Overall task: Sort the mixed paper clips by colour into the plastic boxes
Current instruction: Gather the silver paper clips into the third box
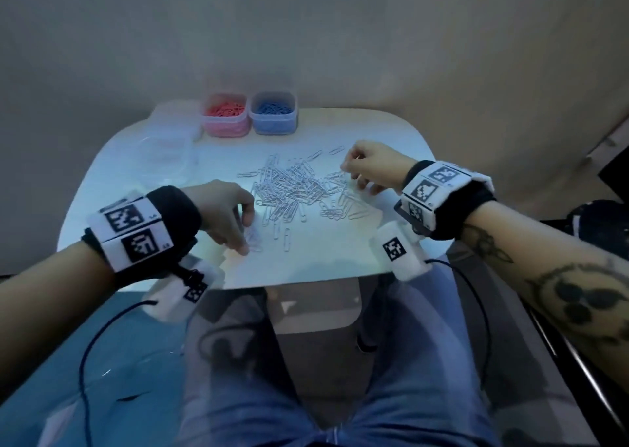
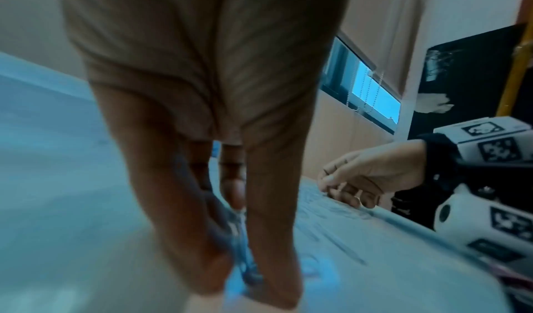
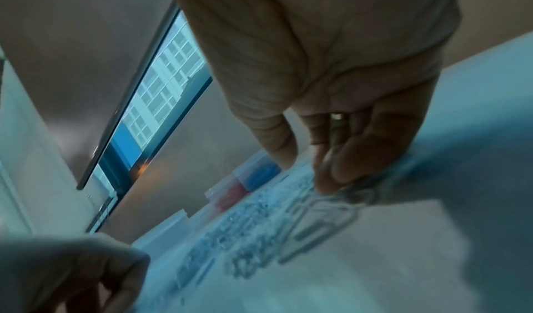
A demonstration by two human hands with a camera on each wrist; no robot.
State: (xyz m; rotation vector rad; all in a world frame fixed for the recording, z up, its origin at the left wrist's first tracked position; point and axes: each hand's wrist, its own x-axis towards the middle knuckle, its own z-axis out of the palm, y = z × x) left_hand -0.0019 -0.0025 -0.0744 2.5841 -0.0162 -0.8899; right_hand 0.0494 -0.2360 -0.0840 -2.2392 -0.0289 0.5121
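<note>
A heap of white paper clips lies in the middle of the white table. At the far edge stand a box of red clips and a box of blue clips. My left hand points down at the near left of the heap, with a few clips pinched between its fingertips. At the heap's right edge, my right hand is curled with its fingertips pinching a clip against the table. Both wrist views are blurred.
Clear plastic boxes and lids sit at the table's far left. Cables hang from both wrist cameras over my lap. Bare table lies along the near edge and at the far right.
</note>
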